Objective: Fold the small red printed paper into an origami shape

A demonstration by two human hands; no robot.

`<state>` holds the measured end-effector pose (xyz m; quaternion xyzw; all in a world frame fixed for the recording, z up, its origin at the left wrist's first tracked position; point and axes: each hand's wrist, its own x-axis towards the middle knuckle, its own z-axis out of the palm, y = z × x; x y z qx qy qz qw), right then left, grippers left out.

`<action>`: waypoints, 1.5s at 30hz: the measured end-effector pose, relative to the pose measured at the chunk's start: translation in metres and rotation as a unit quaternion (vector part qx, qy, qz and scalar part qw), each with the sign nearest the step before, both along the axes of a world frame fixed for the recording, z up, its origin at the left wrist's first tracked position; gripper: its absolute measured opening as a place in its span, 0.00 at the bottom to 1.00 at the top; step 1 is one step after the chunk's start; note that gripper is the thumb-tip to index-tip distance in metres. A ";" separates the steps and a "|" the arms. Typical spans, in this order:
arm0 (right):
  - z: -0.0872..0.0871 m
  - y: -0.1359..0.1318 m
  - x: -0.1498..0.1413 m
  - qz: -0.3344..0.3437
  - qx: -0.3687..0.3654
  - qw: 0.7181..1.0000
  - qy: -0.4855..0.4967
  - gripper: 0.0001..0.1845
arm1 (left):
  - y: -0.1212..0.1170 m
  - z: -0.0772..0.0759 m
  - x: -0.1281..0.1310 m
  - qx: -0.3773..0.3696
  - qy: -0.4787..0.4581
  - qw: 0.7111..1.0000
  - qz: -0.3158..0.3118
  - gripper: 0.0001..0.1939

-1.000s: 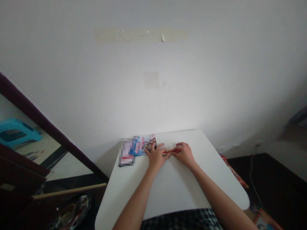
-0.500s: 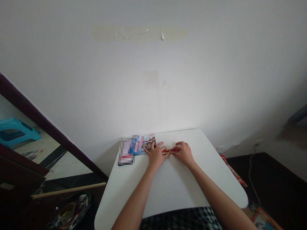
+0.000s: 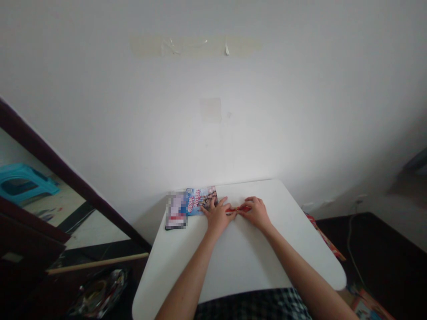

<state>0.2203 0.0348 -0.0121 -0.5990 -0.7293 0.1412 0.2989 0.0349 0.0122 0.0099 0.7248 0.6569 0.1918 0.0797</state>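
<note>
On the white table point(image 3: 240, 249), a thin red strip-like thing point(image 3: 235, 209) with a yellowish middle lies between my hands. I cannot make out its kind. My left hand point(image 3: 216, 218) pinches its left end near the thumb, while the other fingers spread over the right edge of a blue printed leaflet point(image 3: 196, 202). At the strip's right end, my right hand point(image 3: 256, 213) holds it between thumb and fingertips, the remaining fingers curled. Both ends of the strip are partly hidden by my fingers.
A pixelated flat item with a dark edge point(image 3: 176, 211) lies left of the leaflet. The white wall point(image 3: 267, 133) rises behind the table. To the left are a dark-framed mirror point(image 3: 96, 235) and a black bag-lined bin point(image 3: 100, 293). A cable point(image 3: 349, 240) hangs at the right.
Both hands stay almost in place on the red strip, with only slight finger movement at its middle. The camera view has shifted very slightly.
</note>
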 end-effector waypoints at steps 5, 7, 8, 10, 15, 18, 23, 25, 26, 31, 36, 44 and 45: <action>-0.002 0.002 0.001 -0.006 0.001 1.000 0.001 0.09 | 0.003 -0.002 -0.007 -0.026 -0.001 1.000 -0.004 0.12; -0.003 0.002 0.001 -0.006 0.000 1.000 -0.002 0.09 | 0.004 -0.003 -0.010 -0.035 0.007 0.999 -0.011 0.12; -0.003 0.002 0.001 -0.006 -0.002 1.000 -0.004 0.09 | 0.004 -0.003 -0.011 -0.035 0.013 0.999 -0.016 0.12; -0.003 0.003 0.002 -0.003 -0.006 1.000 -0.008 0.09 | 0.004 -0.003 -0.013 -0.036 0.022 0.999 -0.023 0.11; -0.004 0.006 0.004 0.000 -0.011 1.000 -0.009 0.09 | 0.004 -0.003 -0.015 -0.055 0.027 0.998 -0.022 0.13; -0.004 0.009 0.006 0.010 -0.014 1.000 -0.006 0.10 | 0.004 -0.003 -0.017 -0.056 0.033 0.998 -0.019 0.14; -0.006 0.008 0.006 0.015 -0.009 1.000 -0.009 0.11 | 0.001 0.000 -0.019 -0.056 0.034 0.998 -0.023 0.15; -0.007 0.005 0.006 0.016 -0.003 1.000 -0.020 0.14 | -0.001 0.000 -0.018 -0.046 0.032 0.998 -0.020 0.15; -0.008 0.003 0.005 0.018 0.001 1.000 -0.026 0.15 | -0.002 0.000 -0.018 -0.038 0.031 0.999 -0.017 0.15; -0.005 -0.005 0.002 0.020 0.015 0.999 -0.042 0.16 | -0.006 -0.004 -0.015 0.010 0.013 1.000 -0.009 0.14; 0.002 -0.015 -0.003 0.022 0.034 0.998 -0.041 0.10 | -0.004 -0.007 -0.011 0.028 0.011 1.000 0.005 0.13; 0.013 -0.023 -0.010 0.001 0.065 0.994 -0.088 0.11 | -0.002 -0.004 -0.006 0.010 0.004 1.000 0.021 0.12; 0.014 -0.024 -0.010 -0.006 0.062 0.994 -0.088 0.11 | -0.002 -0.004 -0.006 0.009 0.002 1.000 0.026 0.12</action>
